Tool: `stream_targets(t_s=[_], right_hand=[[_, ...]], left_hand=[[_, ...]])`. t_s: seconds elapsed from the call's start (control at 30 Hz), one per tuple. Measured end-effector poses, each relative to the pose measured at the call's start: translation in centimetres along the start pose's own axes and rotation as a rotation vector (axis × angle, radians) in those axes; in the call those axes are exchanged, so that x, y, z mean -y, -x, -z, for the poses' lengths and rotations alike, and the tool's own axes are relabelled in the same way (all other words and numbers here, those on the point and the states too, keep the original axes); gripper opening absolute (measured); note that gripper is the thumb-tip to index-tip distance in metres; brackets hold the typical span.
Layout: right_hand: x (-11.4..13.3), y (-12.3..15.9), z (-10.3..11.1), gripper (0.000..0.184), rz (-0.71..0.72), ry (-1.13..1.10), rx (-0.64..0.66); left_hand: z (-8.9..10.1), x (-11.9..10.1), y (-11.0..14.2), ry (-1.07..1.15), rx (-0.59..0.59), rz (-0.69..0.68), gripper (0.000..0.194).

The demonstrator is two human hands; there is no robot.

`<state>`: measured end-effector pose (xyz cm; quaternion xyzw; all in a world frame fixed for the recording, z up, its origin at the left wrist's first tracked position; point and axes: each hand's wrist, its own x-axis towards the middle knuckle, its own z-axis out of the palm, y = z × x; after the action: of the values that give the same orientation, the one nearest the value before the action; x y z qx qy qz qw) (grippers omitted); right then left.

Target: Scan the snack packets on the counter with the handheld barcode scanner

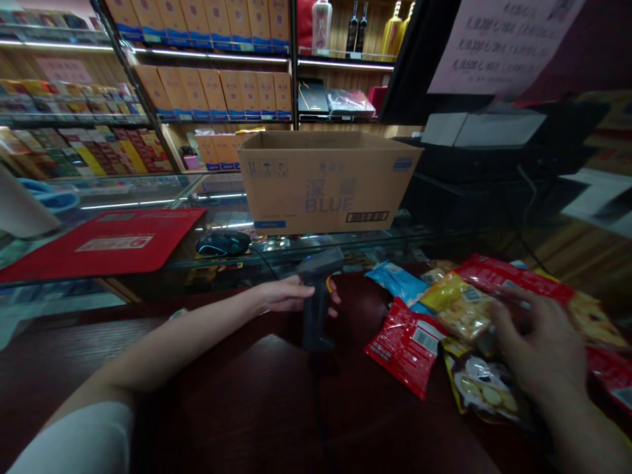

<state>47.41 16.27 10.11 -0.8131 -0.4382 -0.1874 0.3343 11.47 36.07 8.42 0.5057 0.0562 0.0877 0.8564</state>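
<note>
My left hand (291, 294) is wrapped round the grip of a dark barcode scanner (317, 309), held upright over the brown table. Its cable runs down toward me. At the right, my right hand (540, 342) is over a pile of snack packets, blurred by motion, and whether it grips one I cannot make out. Beside it lie a yellow clear-fronted packet (461, 306), a dark packet with a cartoon picture (484, 385) and a large red packet (513, 276). Nearer the scanner are a red packet with a barcode (407, 345) and a blue packet (399, 282).
A cardboard box (328, 184) stands open-topped on the glass counter ahead. To its left are a black mouse (223, 244) and a red mat (113, 243). A monitor with a paper notice (503, 46) rises at the upper right, and stocked shelves (212, 56) line the back.
</note>
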Motion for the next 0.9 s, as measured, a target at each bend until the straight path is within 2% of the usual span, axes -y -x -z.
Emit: stream_targets(t_s=[0.13,0.3,0.37,0.47,0.57,0.67,0.77,0.9], right_hand=[[0.3,0.2,0.2,0.034,-0.002,0.005,0.017],[0.5,0.2,0.1,0.037,-0.039,-0.016,0.046],[0.6,0.3,0.2,0.039,-0.031,-0.018,0.043],[1.0,0.4,0.5,0.044,-0.006,-0.019,0.042],[1.1,0.7,0.7,0.044,0.019,-0.054,0.024],[0.9,0.8,0.6,0.038,0.088,-0.118,-0.01],[0.7,0.7,0.3,0.034,0.209,-0.165,0.023],[0.8,0.8,0.0,0.039,0.212,-0.14,0.097]], left_hand=[[-1.8,1.0,-3.0,0.009,0.044,-0.035,0.058],[-4.5,4.9,-7.7,0.09,0.136,-0.051,0.058],[-5.3,6.3,-8.6,0.115,0.148,-0.025,0.058],[-6.5,7.3,-8.3,0.129,0.108,0.001,0.06],[-8.0,7.0,-6.9,0.117,-0.038,-0.048,0.06],[-9.8,6.4,-5.3,0.111,-0.24,-0.125,0.059],[-11.9,6.5,-4.2,0.137,-0.457,-0.199,0.045],[-15.0,7.4,-3.4,0.206,-0.736,-0.251,0.03]])
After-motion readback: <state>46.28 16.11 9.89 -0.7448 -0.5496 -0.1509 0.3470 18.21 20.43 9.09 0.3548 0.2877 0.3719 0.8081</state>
